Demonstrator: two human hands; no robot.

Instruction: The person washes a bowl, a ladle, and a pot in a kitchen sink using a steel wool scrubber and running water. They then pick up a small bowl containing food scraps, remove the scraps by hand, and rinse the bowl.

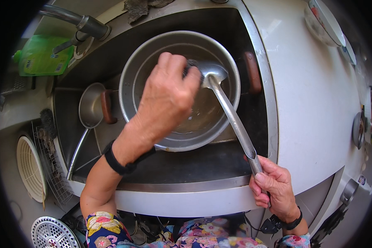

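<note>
My left hand [170, 90] is over a round metal pot [179, 147] with water in it. A dark scouring pad [190, 66], partly hidden by my fingers, is pinched in that hand against the head of a metal wok spatula [215, 71]. My right hand [271, 183] grips the end of the spatula's long hollow handle, at the sink's front right edge. The spatula slants down into the pot. Reddish-brown handles stick out on both sides of the pot, which sits in a dark sink [186, 169].
A metal ladle [93, 105] leans in the sink's left side. The faucet [90, 28] and a green detergent bottle [45, 55] stand at the back left. A wire rack [51, 164] and a cream plastic basket [31, 167] are on the left. Bowls [325, 24] stand on the white counter [310, 108].
</note>
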